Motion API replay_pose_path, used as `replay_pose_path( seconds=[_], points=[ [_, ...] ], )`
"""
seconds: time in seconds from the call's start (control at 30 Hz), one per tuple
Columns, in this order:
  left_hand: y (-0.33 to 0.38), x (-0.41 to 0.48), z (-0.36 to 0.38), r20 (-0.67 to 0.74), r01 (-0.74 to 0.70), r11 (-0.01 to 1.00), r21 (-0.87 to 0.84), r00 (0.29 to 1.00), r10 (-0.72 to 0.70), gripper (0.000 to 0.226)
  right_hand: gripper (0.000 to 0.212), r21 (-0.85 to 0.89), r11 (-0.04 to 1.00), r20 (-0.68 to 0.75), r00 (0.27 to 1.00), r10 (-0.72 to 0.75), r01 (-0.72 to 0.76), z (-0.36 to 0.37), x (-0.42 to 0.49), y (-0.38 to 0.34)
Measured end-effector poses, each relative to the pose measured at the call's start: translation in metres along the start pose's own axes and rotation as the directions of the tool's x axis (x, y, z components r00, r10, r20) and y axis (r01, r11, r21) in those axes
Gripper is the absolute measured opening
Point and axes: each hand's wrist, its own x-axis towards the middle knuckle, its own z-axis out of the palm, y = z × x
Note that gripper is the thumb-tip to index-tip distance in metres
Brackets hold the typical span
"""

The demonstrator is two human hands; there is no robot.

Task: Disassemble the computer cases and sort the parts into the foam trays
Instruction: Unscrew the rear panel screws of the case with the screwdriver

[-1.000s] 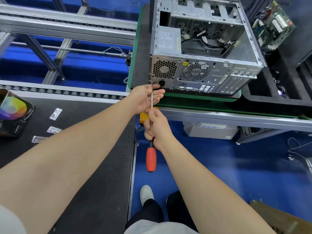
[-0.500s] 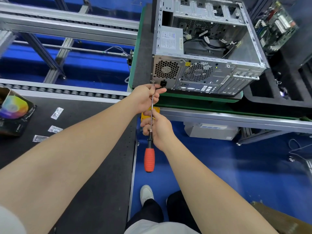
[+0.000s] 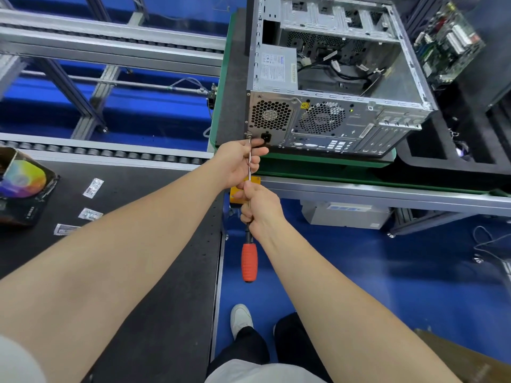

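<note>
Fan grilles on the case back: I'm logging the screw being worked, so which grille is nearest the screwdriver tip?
The honeycomb grille at the left; the screwdriver tip sits at the corner just below it. The round grille lies farther right.

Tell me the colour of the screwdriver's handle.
Orange-red, turning black near the shaft. The head view shows the screwdriver clearly, its handle hanging below the right hand.

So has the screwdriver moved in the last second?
No. The screwdriver tip stays at the computer case's lower-left rear corner, beside the power socket.
</note>
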Motion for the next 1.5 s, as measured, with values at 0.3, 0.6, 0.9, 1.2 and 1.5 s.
replay_pose_path(
  seconds=[0.3, 0.6, 0.9, 1.2, 1.5],
  points=[
    [-0.003, -0.002, 0.003, -0.059, -0.051, 0.997, 0.056, 0.997, 0.055, 0.027, 0.006, -0.051, 0.996, -0.283, 0.957, 0.056, -0.073, 0.02, 0.003, -0.003],
    [0.004, -0.001, 0.001, -0.005, 0.03, 0.997, -0.072, 1.0, -0.03, 0.026, 0.03, 0.167, 0.984, 0.375, 0.927, -0.013, -0.054, -0.019, -0.008, 0.004],
    [0.001, 0.004, -0.002, 0.082, 0.092, 0.962, -0.256, 0.994, -0.074, 0.025, 0.034, 0.474, 0.821, 0.648, 0.757, -0.081, -0.319, -0.023, -0.013, 0.008],
    [-0.003, 0.005, -0.003, 0.019, -0.007, 0.998, -0.057, 1.0, 0.008, 0.033, 0.024, 0.06, 0.993, 0.25, 0.961, -0.116, 0.104, -0.011, -0.006, 0.01],
    [-0.007, 0.007, 0.001, 0.007, -0.035, 0.999, 0.009, 0.999, 0.035, 0.021, 0.024, -0.491, 0.836, -0.149, 0.923, -0.356, 0.243, 0.005, -0.005, 0.011]
  ],
)
